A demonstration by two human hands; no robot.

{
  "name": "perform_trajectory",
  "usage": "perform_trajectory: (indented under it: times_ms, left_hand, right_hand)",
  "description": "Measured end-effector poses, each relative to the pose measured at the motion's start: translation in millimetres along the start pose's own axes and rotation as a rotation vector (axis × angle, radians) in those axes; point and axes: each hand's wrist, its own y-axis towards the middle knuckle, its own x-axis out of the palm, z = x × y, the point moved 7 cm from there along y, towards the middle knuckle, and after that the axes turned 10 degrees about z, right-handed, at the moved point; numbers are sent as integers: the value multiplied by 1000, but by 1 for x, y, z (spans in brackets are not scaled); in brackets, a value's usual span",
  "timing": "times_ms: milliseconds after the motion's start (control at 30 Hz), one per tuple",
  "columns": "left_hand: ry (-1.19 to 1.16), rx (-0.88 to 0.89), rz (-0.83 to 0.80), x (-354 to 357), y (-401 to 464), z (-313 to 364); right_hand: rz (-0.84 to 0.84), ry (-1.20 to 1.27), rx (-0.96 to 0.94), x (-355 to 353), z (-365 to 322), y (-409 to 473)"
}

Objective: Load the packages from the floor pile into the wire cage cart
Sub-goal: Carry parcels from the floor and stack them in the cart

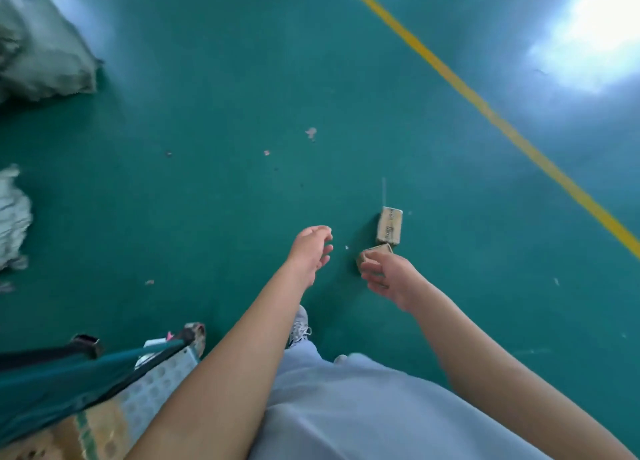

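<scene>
Two small brown cardboard packages lie on the green floor: one (pixel 390 225) stands free, the other (pixel 375 251) is partly hidden behind my right hand (pixel 389 278). That hand reaches over the nearer package with loosely curled fingers; no firm grip shows. My left hand (pixel 311 251) is stretched out to the left of the packages, fingers relaxed and holding nothing. The cart's (pixel 86 366) dark frame corner sits at the lower left, with a cardboard box (pixel 97 425) and a bubble-wrap parcel (pixel 162 380) inside it.
Grey woven sacks lie at the upper left (pixel 45 51) and at the left edge (pixel 12 217). A yellow floor line (pixel 485 110) runs diagonally on the right. My shoe (pixel 299 328) and pale trousers fill the bottom centre. Small scraps dot the floor.
</scene>
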Motion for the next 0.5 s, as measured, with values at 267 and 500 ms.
perform_trajectory:
  times_ms: [267,500]
  left_hand:
    - [174,-41,-138,65,29,24]
    - [294,-77,-168,124,66,32]
  right_hand:
    - [127,147,99,-41,-8,22]
    - [180,267,185,-74,-19,70]
